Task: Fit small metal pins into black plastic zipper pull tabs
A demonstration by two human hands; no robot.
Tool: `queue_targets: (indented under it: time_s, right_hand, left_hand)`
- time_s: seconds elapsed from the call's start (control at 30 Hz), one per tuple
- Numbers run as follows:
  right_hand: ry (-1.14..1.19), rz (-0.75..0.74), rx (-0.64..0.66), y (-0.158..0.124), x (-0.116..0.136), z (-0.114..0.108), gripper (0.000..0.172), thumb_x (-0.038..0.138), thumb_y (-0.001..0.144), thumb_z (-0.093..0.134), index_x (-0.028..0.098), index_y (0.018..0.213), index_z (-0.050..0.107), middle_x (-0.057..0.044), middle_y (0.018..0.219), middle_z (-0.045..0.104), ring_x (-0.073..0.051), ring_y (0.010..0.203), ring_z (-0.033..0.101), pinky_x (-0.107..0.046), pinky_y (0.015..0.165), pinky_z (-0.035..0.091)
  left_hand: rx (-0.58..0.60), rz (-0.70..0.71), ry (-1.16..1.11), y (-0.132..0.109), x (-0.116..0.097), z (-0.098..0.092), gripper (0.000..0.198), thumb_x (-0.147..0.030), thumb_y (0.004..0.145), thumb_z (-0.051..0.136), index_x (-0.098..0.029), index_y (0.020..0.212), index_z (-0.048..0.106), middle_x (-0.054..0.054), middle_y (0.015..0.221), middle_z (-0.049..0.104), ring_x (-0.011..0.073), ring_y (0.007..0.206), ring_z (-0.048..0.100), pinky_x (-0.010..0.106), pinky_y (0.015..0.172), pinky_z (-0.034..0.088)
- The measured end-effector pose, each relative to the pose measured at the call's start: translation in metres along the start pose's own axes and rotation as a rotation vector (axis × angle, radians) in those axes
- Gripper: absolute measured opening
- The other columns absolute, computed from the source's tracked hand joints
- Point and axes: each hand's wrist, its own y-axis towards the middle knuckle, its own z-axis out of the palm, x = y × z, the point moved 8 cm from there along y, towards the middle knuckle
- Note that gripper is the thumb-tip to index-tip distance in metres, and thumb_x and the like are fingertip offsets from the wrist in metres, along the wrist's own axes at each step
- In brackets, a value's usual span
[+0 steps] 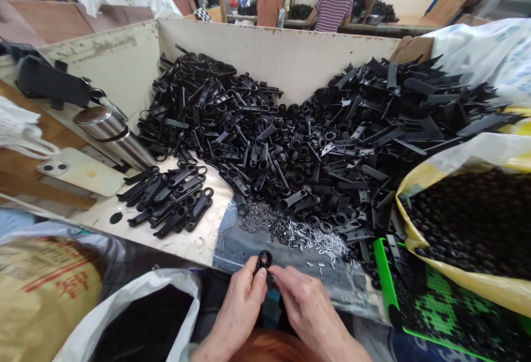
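Note:
My left hand [243, 304] and my right hand [305, 304] meet at the bottom centre, both pinched on one small black plastic part [263, 260] with a ring end that sticks up between the fingertips. Just beyond the hands lies a scatter of small silver metal pins [309, 237] on the table. Behind the pins rises a big heap of black plastic parts [290, 130]. A neat group of several assembled black pieces [170, 199] lies to the left of the hands.
A steel flask [114, 135] and a white phone [81, 171] lie at the left. A yellow bag of black round parts [468, 224] and a green crate [384, 276] stand at the right. Sacks [45, 290] sit at the lower left. Three people sit beyond the cardboard wall [265, 52].

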Motion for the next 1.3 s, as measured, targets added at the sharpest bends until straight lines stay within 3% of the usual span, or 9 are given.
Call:
queue_targets:
  time_s: [0.2,0.4,0.53,0.63,0.73,0.87,0.93,1.07,1.3]
  right_hand:
    - [-0.309,0.153,0.152,0.009,0.009,0.005,0.035,0.000,0.088,0.053,0.020,0.113,0.067,-0.007,0.089,0.076,-0.023,0.065,0.076,-0.026,0.053,0.048]
    - [-0.299,0.170,0.169,0.005,0.020,-0.006,0.027,0.002,0.087,0.056,0.017,0.104,0.070,-0.009,0.089,0.077,-0.026,0.075,0.076,-0.029,0.062,0.053]
    - [-0.040,0.129,0.076,-0.018,0.005,-0.033,0.021,0.012,0.095,0.057,0.023,0.100,0.074,-0.004,0.093,0.080,-0.022,0.087,0.076,-0.027,0.076,0.055]
    - [0.062,0.150,-0.055,-0.015,-0.021,-0.076,0.021,0.028,0.099,0.058,0.024,0.113,0.074,-0.002,0.091,0.080,-0.019,0.076,0.074,-0.026,0.068,0.056]
    - [-0.166,0.179,-0.274,0.016,-0.050,-0.132,0.026,0.026,0.102,0.052,0.019,0.117,0.071,-0.001,0.083,0.075,-0.015,0.065,0.068,-0.023,0.062,0.052]
    - [-0.291,0.139,-0.294,0.066,-0.071,-0.173,0.030,0.020,0.097,0.060,0.024,0.125,0.069,-0.005,0.113,0.068,-0.018,0.093,0.068,-0.025,0.079,0.049]
    - [-0.324,0.141,-0.284,0.080,-0.077,-0.184,0.026,0.019,0.096,0.061,0.026,0.119,0.072,-0.004,0.116,0.067,-0.018,0.097,0.067,-0.026,0.080,0.048]
    - [-0.320,0.171,-0.245,0.088,-0.086,-0.191,0.011,0.020,0.085,0.073,0.025,0.093,0.078,-0.002,0.097,0.071,-0.019,0.086,0.068,-0.025,0.072,0.046]
    - [-0.099,0.226,-0.397,0.053,-0.101,-0.205,0.017,0.032,0.087,0.062,0.021,0.081,0.073,-0.004,0.084,0.069,-0.020,0.074,0.062,-0.028,0.068,0.044]
  left_hand:
    - [-0.128,0.076,0.125,-0.002,-0.010,-0.004,0.025,-0.045,0.087,0.060,-0.023,0.096,0.068,0.009,0.084,0.073,0.0277,0.082,0.067,0.034,0.075,0.049]
    - [-0.025,0.156,0.276,0.005,-0.011,0.001,0.022,-0.039,0.089,0.051,-0.025,0.097,0.066,0.009,0.088,0.078,0.0297,0.086,0.073,0.034,0.076,0.050]
    - [-0.191,0.146,0.259,0.013,-0.007,-0.035,0.029,-0.044,0.078,0.065,-0.024,0.098,0.071,0.003,0.075,0.075,0.0261,0.072,0.069,0.030,0.065,0.048]
    - [-0.244,0.003,-0.071,0.016,-0.004,-0.057,0.035,-0.048,0.072,0.073,-0.021,0.093,0.070,-0.004,0.055,0.059,0.0146,0.050,0.054,0.022,0.047,0.038]
    - [-0.132,-0.127,-0.378,0.015,-0.012,-0.045,0.041,-0.055,0.073,0.074,-0.017,0.088,0.067,-0.010,0.047,0.042,0.0049,0.038,0.028,0.017,0.039,0.021]
    - [-0.039,-0.127,-0.479,0.016,-0.027,-0.018,0.052,-0.058,0.070,0.079,-0.015,0.097,0.070,-0.003,0.060,0.060,0.0091,0.050,0.047,0.020,0.048,0.034]
    - [-0.027,-0.117,-0.476,0.016,-0.029,-0.011,0.056,-0.059,0.070,0.080,-0.016,0.105,0.072,0.002,0.074,0.070,0.0141,0.065,0.057,0.023,0.058,0.041]
    - [0.027,-0.174,-0.552,0.017,-0.026,-0.006,0.055,-0.055,0.075,0.078,-0.018,0.115,0.071,0.005,0.082,0.074,0.0196,0.076,0.062,0.030,0.070,0.045]
    - [0.104,-0.275,-0.758,0.022,-0.022,0.000,0.055,-0.038,0.068,0.086,-0.018,0.116,0.069,0.008,0.089,0.078,0.0208,0.077,0.068,0.029,0.066,0.047]
